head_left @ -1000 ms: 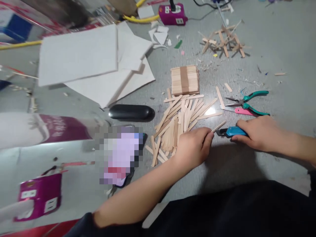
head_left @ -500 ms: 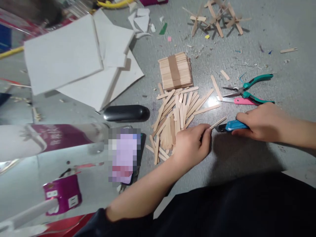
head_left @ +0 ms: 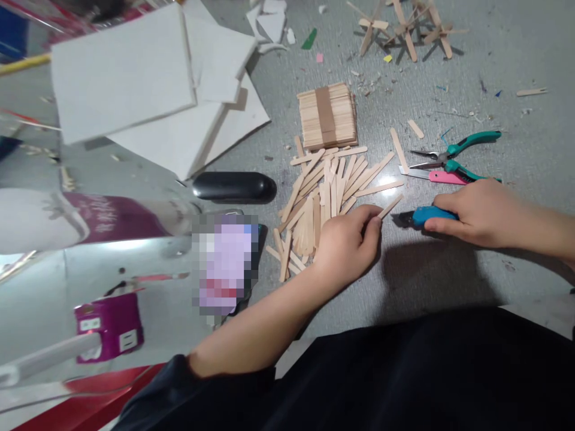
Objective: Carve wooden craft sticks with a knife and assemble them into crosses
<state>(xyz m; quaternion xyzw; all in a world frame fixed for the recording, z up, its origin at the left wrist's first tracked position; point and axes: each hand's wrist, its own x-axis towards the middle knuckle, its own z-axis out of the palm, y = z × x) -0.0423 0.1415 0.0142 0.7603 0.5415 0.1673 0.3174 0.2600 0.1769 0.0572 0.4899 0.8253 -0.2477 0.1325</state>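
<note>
Between the thumb and fingers of my left hand [head_left: 348,242] is a thin wooden stick [head_left: 393,205], its free end pointing up and to the right. My right hand [head_left: 471,212] is wrapped round a blue utility knife [head_left: 431,216]. The knife's dark blade end points left, with a small gap between it and the stick. Loose craft sticks [head_left: 333,188] lie in a heap beyond my left hand. A banded bundle of sticks [head_left: 344,117] sits behind the heap. Green-handled pliers [head_left: 471,140] rest across a pink knife [head_left: 449,177] beyond my right hand.
White foam boards [head_left: 126,78] are at the upper left. A black case [head_left: 236,187] and a phone [head_left: 227,263] lie left of the sticks. Assembled stick pieces [head_left: 406,30] stand at the top. A bottle [head_left: 117,218] and a purple packet [head_left: 110,326] are at the left.
The knife blade has come away from the stick, leaving a gap. The stick in my left hand now tilts up more steeply. The whole view has shifted slightly.
</note>
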